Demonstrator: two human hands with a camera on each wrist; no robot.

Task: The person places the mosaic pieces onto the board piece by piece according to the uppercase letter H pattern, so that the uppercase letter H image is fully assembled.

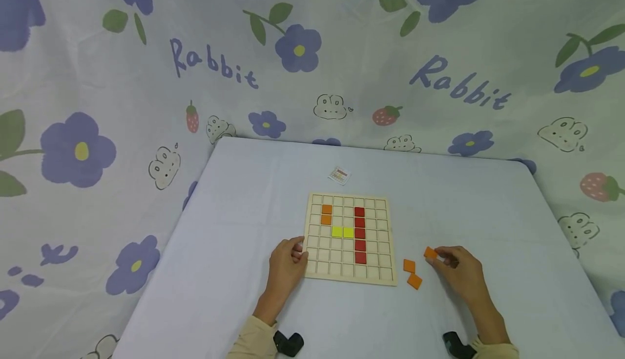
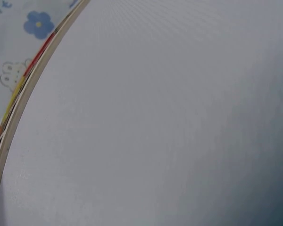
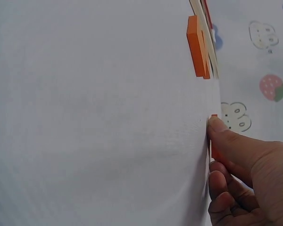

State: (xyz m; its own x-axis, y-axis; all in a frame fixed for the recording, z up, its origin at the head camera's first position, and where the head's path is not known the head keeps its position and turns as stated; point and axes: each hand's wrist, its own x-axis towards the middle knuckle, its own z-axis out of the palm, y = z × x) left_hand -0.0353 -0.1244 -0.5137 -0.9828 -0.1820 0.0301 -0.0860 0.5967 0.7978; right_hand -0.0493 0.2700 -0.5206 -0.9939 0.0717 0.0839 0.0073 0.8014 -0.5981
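Note:
A square wooden grid board point(image 1: 320, 271) lies on the table with coloured square tiles in some cells. Several red tiles point(image 1: 359, 233) form a column. Two yellow tiles point(image 1: 343, 232) sit left of it, and two orange tiles point(image 1: 326, 214) stand one above the other at upper left. My left hand point(image 1: 287, 267) holds the board's left edge with thumb and curled fingers. Right of the board, my right hand point(image 1: 461, 272) pinches an orange tile point(image 1: 430, 252) between thumb and fingers. Two loose orange tiles point(image 1: 409, 265) lie between the board and that hand.
A small printed card point(image 1: 339, 175) with a coloured pattern lies behind the board. White cloth covers the table point(image 1: 234, 207). A patterned curtain point(image 1: 361, 77) hangs along the table's back edge. The left wrist view shows mostly tablecloth and the board's edge point(image 2: 23, 101).

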